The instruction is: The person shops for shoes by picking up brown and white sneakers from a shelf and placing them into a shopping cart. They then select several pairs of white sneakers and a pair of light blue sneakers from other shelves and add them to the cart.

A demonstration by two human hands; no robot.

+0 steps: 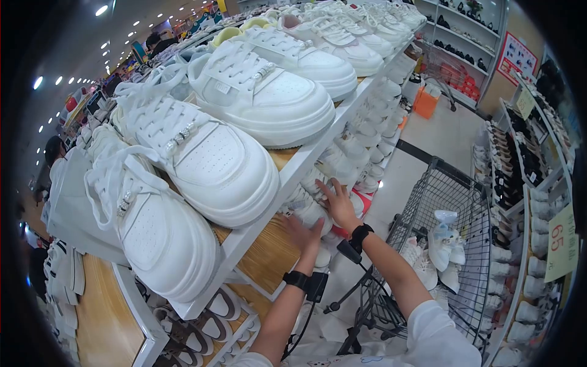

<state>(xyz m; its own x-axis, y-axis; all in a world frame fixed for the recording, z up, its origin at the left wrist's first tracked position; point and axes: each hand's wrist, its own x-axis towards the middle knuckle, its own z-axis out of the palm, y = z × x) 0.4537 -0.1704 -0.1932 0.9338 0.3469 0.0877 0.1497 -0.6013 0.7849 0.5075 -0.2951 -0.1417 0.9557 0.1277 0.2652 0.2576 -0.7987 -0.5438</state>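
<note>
My left hand [304, 235] is slightly blurred, its fingers spread at the near side of a white sneaker [310, 211] on the second shelf level. My right hand [340, 207] reaches to the same row, fingers apart, the tips over the white shoes beside that sneaker. Neither hand is wrapped around a shoe. Both wrists wear black straps; a small black box and cable hang from the left one. Above the hands, large white lace-up sneakers [220, 165] with beaded laces stand on the top shelf [251, 235].
A grey wire shopping cart [428, 183] stands at my right with white shoes [443, 244] inside. Shoe racks [532, 202] with a price sign [562, 241] line the right side. An orange box [426, 103] stands down the aisle. Brown-and-white shoes [217, 324] fill a lower shelf.
</note>
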